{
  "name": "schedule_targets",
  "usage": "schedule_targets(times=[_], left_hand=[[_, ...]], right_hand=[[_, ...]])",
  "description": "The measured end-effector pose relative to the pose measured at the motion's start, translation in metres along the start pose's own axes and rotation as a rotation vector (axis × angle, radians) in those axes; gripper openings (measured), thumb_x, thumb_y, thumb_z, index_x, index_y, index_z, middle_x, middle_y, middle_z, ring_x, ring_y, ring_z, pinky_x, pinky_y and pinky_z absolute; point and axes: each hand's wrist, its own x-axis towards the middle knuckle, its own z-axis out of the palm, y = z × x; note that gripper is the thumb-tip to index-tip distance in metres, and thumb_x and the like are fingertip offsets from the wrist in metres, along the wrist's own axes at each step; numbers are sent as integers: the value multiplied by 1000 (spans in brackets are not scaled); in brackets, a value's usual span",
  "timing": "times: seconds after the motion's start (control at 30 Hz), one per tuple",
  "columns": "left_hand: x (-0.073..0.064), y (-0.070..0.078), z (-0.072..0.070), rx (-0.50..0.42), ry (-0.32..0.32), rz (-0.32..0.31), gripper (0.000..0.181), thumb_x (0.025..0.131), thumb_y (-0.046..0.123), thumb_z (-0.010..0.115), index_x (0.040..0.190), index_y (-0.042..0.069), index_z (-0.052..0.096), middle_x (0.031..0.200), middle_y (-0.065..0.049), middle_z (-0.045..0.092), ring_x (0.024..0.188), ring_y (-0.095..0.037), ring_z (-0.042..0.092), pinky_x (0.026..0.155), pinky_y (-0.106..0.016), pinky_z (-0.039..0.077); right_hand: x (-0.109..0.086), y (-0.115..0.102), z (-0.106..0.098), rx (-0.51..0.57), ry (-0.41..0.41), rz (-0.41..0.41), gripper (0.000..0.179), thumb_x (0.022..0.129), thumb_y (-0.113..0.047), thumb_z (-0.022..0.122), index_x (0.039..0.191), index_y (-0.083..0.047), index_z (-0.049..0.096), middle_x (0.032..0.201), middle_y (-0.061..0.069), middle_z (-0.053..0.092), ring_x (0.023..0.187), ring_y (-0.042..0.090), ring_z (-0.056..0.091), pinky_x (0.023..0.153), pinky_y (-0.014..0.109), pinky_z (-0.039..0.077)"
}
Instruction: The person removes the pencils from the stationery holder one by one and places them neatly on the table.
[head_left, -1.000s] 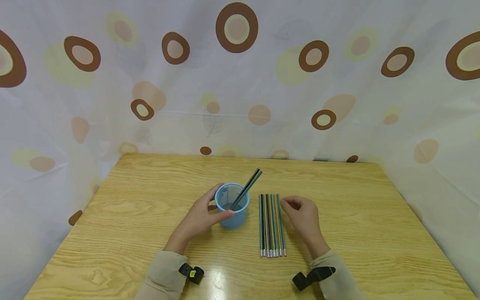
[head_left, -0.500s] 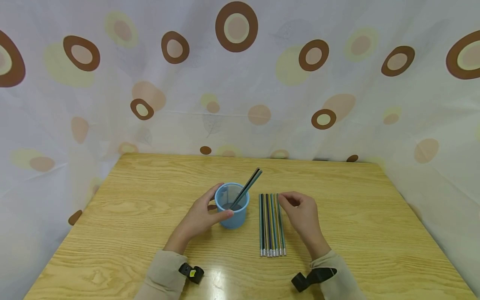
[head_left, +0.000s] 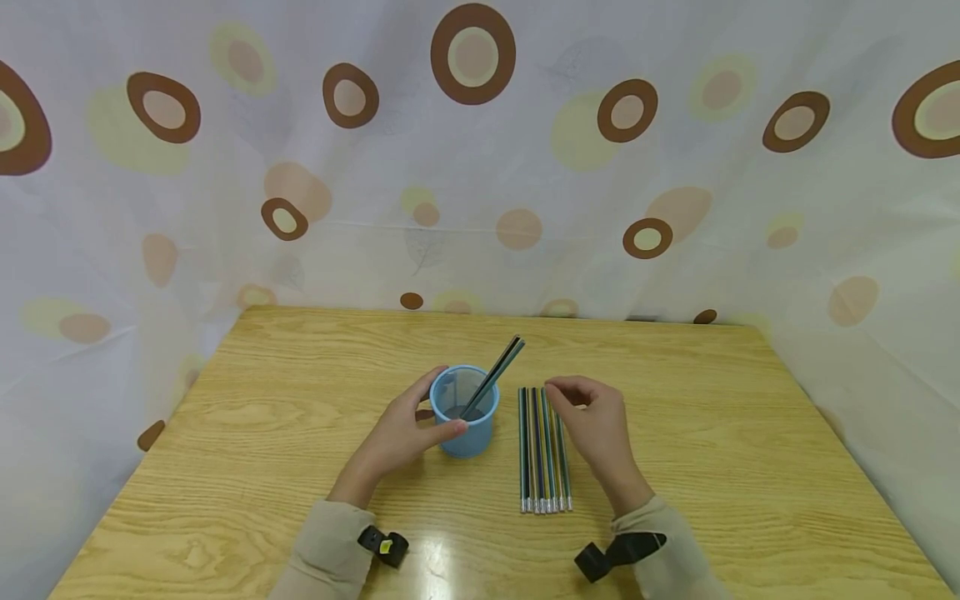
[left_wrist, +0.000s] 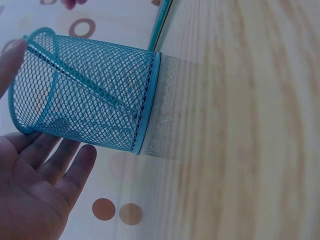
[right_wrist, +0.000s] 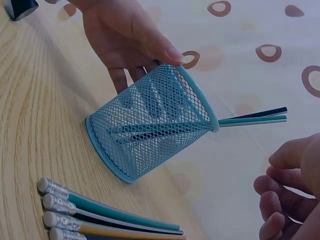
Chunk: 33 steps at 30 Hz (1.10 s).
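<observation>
A light blue mesh pencil holder [head_left: 467, 440] stands upright on the table, with a couple of dark and teal pencils [head_left: 495, 375] leaning in it. My left hand [head_left: 401, 437] holds it by the rim, thumb on the near side and fingers round the far side. Right of the holder lies a row of several striped pencils [head_left: 542, 450], eraser ends toward me. My right hand [head_left: 596, 425] is over the far end of the row, thumb and forefinger tips together. In the right wrist view nothing shows between the curled fingers of this hand [right_wrist: 295, 185].
The light wooden table [head_left: 712, 433] reaches back to a white curtain [head_left: 480, 183] printed with brown and yellow rounds. Black wrist cameras sit on both sleeves. Silver ferrules and white erasers [right_wrist: 52, 190] show close up in the right wrist view.
My right hand has moved left and slightly away from me, from beside the row to over the far ends of its right-hand pencils. The left hand and holder have stayed put.
</observation>
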Motion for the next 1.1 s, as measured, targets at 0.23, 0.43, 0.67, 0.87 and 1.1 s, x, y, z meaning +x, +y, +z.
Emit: schedule_targets(times=[0.23,0.43,0.67,0.87,1.1], left_hand=[[7,-18,1,17,5,1,83,88,17,77,156,11,29,151,-15,40,137,-38,39,106,-56,39],[12,-34,0,31,15,21,84,87,24,79,155,20,31,151,-8,41,136,-32,41,105,-53,42],[11,-35,0,48,19,31,86,85,35,79,155,20,32,149,-3,43,135,-27,43,104,-50,44],[10,-34,1,52,31,29,86,84,39,79,155,22,33,149,-2,44,134,-27,44,103,-49,45],[11,-34,0,48,26,23,85,85,36,80,155,23,33,149,-1,44,134,-25,44,104,-49,44]], right_hand=[[1,-3,7,11,-11,-18,13,92,-16,72,101,-7,76,95,5,71,85,19,61,66,24,52],[2,-5,14,13,-26,-29,14,92,-16,73,102,-8,76,95,5,70,86,19,60,65,25,50],[2,-7,20,35,-41,-24,15,91,-16,74,104,-8,75,99,4,71,87,19,60,69,25,51],[3,-6,26,25,-44,-14,16,91,-17,73,105,-8,75,99,3,70,88,19,59,68,25,50],[4,-6,32,27,-74,-12,18,92,-17,73,108,-8,75,101,3,70,90,19,60,71,27,51]])
